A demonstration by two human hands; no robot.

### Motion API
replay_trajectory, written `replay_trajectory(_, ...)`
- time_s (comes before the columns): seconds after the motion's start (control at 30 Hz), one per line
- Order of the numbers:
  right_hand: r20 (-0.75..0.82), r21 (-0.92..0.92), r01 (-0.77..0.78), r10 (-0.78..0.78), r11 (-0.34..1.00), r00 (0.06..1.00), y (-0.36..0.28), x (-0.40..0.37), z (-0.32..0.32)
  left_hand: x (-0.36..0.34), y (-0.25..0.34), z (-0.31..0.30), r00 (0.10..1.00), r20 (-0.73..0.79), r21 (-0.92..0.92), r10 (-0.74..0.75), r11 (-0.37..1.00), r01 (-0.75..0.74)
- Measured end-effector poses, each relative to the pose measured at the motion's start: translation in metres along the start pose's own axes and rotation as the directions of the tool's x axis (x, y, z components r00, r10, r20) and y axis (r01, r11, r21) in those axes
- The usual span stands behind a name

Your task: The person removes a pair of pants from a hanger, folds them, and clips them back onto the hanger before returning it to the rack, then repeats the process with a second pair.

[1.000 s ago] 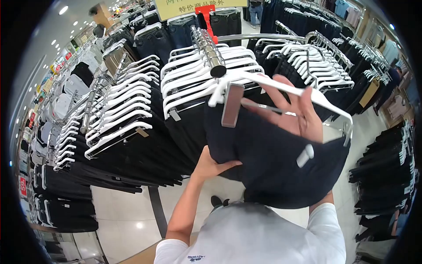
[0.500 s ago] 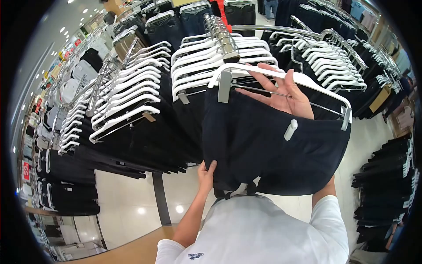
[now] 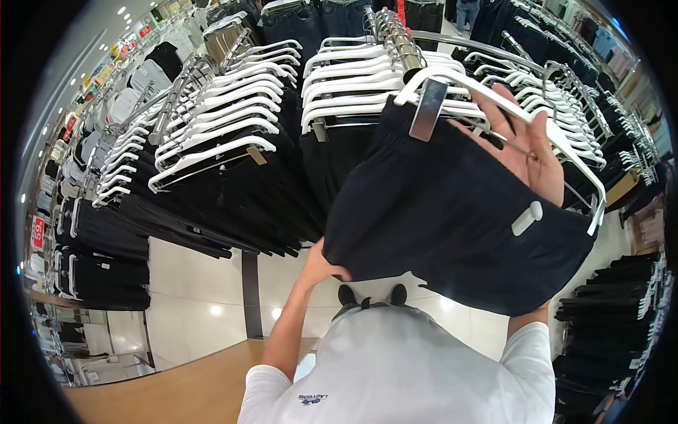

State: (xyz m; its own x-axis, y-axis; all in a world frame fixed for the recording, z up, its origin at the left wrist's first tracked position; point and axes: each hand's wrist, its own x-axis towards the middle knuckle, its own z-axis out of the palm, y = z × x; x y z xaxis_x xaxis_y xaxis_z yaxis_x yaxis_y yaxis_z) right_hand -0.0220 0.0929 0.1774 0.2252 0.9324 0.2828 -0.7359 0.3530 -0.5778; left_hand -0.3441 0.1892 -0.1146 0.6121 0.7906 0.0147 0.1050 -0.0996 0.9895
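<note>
Dark navy shorts (image 3: 438, 205) hang tilted from a white clip hanger (image 3: 505, 106) in front of me. A silver clip grips the waistband at its left end. My right hand (image 3: 526, 152) reaches up behind the shorts, palm facing me, its fingers and thumb about the hanger's bar and thin metal rod. My left hand (image 3: 321, 267) pinches the lower left hem, the thumb on the front and the other fingers partly hidden behind the cloth. A white security tag (image 3: 527, 218) sticks out of the shorts near the right side.
Behind the shorts, a rail (image 3: 406, 49) carries several white hangers with dark garments. More dark trousers (image 3: 233, 191) hang at the left, and further racks (image 3: 607, 311) stand at the right. A wooden surface (image 3: 183, 381) lies at lower left, beside the tiled floor (image 3: 191, 297).
The hanger and shorts have shifted right and tilted, the right end lower. My left hand has moved slightly up and left, lifting the hem outward. My shoes now show below the shorts.
</note>
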Motion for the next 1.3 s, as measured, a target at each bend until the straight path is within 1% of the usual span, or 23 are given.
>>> replay_trajectory(0.03,0.049,-0.009,0.016,-0.015,1.0,0.999,-0.004,0.002,-0.005,0.001,-0.009,-0.002,0.977,0.156,0.149,-0.146,0.981,0.123)
replay_trajectory(0.07,-0.036,-0.011,0.01,-0.01,1.0,0.999,-0.008,0.003,-0.003,0.0,-0.02,-0.004,0.945,0.228,0.21,-0.234,0.96,0.187)
replay_trajectory(0.13,-0.054,-0.022,0.016,-0.017,1.0,0.998,-0.014,0.003,-0.002,-0.006,-0.047,-0.005,0.843,0.35,0.342,-0.408,0.894,0.291)
replay_trajectory(0.23,-0.03,-0.05,0.007,-0.008,0.999,1.0,-0.021,0.002,-0.011,-0.018,-0.095,-0.009,0.719,0.415,0.337,-0.558,0.828,0.448)
replay_trajectory(0.27,0.093,-0.12,-0.065,0.076,0.991,0.993,-0.025,0.002,-0.028,-0.02,-0.085,-0.006,0.731,0.384,0.279,-0.564,0.826,0.49)
replay_trajectory(0.33,0.044,-0.167,-0.056,0.065,0.984,0.997,-0.015,-0.001,-0.056,-0.026,-0.039,0.004,0.747,0.322,0.157,-0.581,0.811,0.563)
replay_trajectory(0.37,-0.012,-0.301,-0.048,0.047,0.952,0.999,-0.002,-0.006,-0.049,-0.029,-0.024,0.008,0.799,0.334,0.027,-0.5,0.852,0.522)
replay_trajectory(0.4,0.06,-0.348,-0.097,0.126,0.933,0.99,0.005,-0.008,-0.064,-0.032,-0.01,0.012,0.847,0.33,-0.105,-0.416,0.876,0.471)
replay_trajectory(0.43,0.003,-0.312,-0.146,0.155,0.939,0.988,0.019,-0.015,-0.071,-0.034,0.004,0.016,0.891,0.311,-0.235,-0.331,0.882,0.409)
replay_trajectory(0.47,-0.054,-0.274,-0.193,0.185,0.942,0.981,0.034,-0.023,-0.073,-0.034,0.021,0.019,0.898,0.362,-0.368,-0.251,0.846,0.385)
replay_trajectory(0.53,0.0,-0.347,-0.237,0.253,0.907,0.967,0.06,-0.027,-0.1,-0.024,0.052,0.024,0.906,0.418,-0.609,-0.063,0.721,0.331)
replay_trajectory(0.63,-0.136,-0.492,-0.377,0.359,0.784,0.923,0.083,-0.041,-0.09,-0.01,0.069,0.028,0.88,0.465,-0.51,0.096,0.842,0.177)
replay_trajectory(0.7,-0.128,-0.534,-0.384,0.376,0.754,0.918,0.101,-0.047,-0.097,-0.007,0.106,0.048,0.933,0.358,-0.656,-0.025,0.705,0.27)
replay_trajectory(0.73,-0.031,-0.533,-0.355,0.401,0.768,0.915,0.103,-0.05,-0.1,-0.005,0.119,0.058,0.945,0.313,-0.723,-0.093,0.622,0.3)
replay_trajectory(0.77,-0.025,-0.549,-0.347,0.4,0.761,0.916,0.101,-0.056,-0.087,-0.001,0.122,0.063,0.953,0.291,-0.734,-0.08,0.62,0.276)
replay_trajectory(0.9,0.128,-0.543,-0.252,0.376,0.801,0.918,0.109,-0.059,-0.084,0.006,0.135,0.074,0.963,0.208,-0.682,-0.173,0.68,0.27)
replay_trajectory(0.93,0.068,-0.624,-0.249,0.368,0.741,0.927,0.107,-0.063,-0.081,0.007,0.137,0.076,0.962,0.182,-0.638,-0.201,0.721,0.271)
replay_trajectory(0.97,-0.003,-0.603,-0.342,0.426,0.721,0.905,0.106,-0.064,-0.083,0.008,0.139,0.076,0.961,0.156,-0.591,-0.226,0.759,0.274)
replay_trajectory(1.07,-0.02,-0.563,-0.372,0.438,0.738,0.899,0.104,-0.061,-0.084,0.004,0.141,0.075,0.999,0.019,-0.34,-0.042,0.939,0.046)
replay_trajectory(1.1,-0.068,-0.479,-0.398,0.419,0.782,0.905,0.105,-0.06,-0.077,0.004,0.146,0.074,1.0,0.0,-0.253,0.027,0.967,-0.026)
replay_trajectory(1.2,-0.099,-0.356,-0.364,0.353,0.86,0.93,0.106,-0.056,-0.08,-0.004,0.143,0.071,0.998,0.062,-0.059,-0.022,0.998,0.026)
replay_trajectory(1.23,-0.095,-0.4,-0.358,0.351,0.843,0.932,0.103,-0.054,-0.086,-0.007,0.131,0.074,0.997,0.053,-0.14,-0.064,0.988,0.071)
replay_trajectory(1.3,-0.094,-0.425,-0.327,0.319,0.844,0.943,0.097,-0.049,-0.087,-0.014,0.093,0.066,0.972,0.174,0.034,-0.16,0.987,0.156)
